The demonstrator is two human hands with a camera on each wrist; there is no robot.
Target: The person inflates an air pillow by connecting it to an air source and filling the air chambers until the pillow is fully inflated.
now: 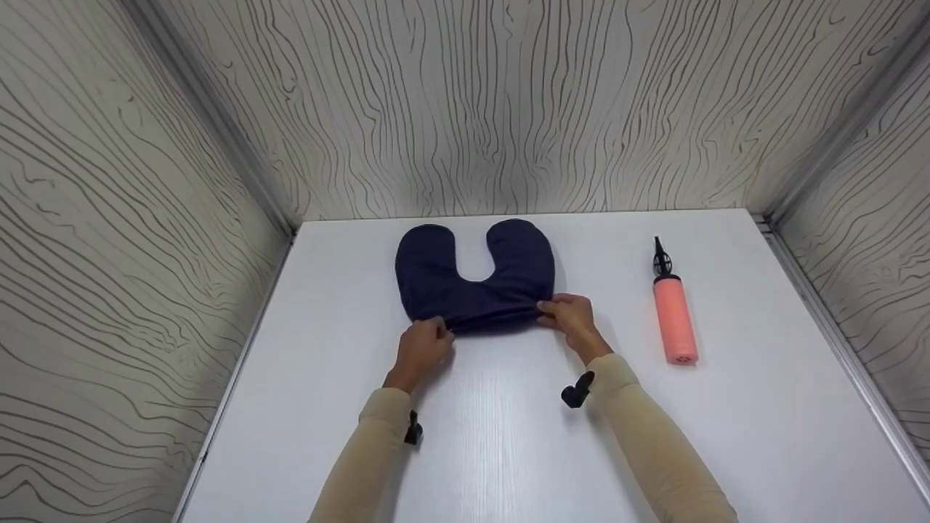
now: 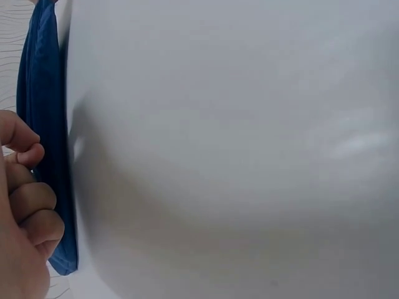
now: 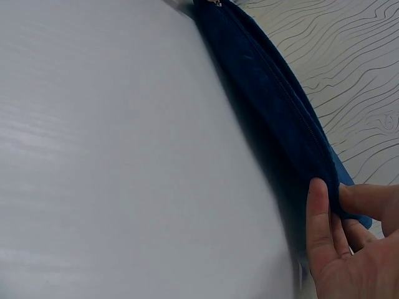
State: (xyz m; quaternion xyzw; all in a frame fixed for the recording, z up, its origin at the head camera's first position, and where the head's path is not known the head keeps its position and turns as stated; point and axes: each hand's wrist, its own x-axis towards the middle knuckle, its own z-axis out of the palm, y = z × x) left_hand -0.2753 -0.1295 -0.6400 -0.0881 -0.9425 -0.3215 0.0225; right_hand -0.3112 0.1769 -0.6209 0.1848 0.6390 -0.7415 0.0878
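Note:
A dark blue U-shaped neck pillow [image 1: 476, 294] lies on the white table with its two arms toward the back wall. Along its near edge runs a zipper [image 3: 293, 106], with a small metal pull [image 3: 218, 3] at the top of the right wrist view. My left hand [image 1: 423, 349] is at the left end of that edge, thumb and forefinger pinched together; whether they hold cloth or the pull is hidden. At the right end, my right hand [image 1: 570, 319] pinches the pillow's edge between thumb and fingers.
A pink hand pump [image 1: 676, 319] with a black nozzle [image 1: 660, 256] lies to the right of the pillow. Wood-patterned panels [image 1: 508, 109] enclose the white table [image 1: 479, 450] at the back and both sides.

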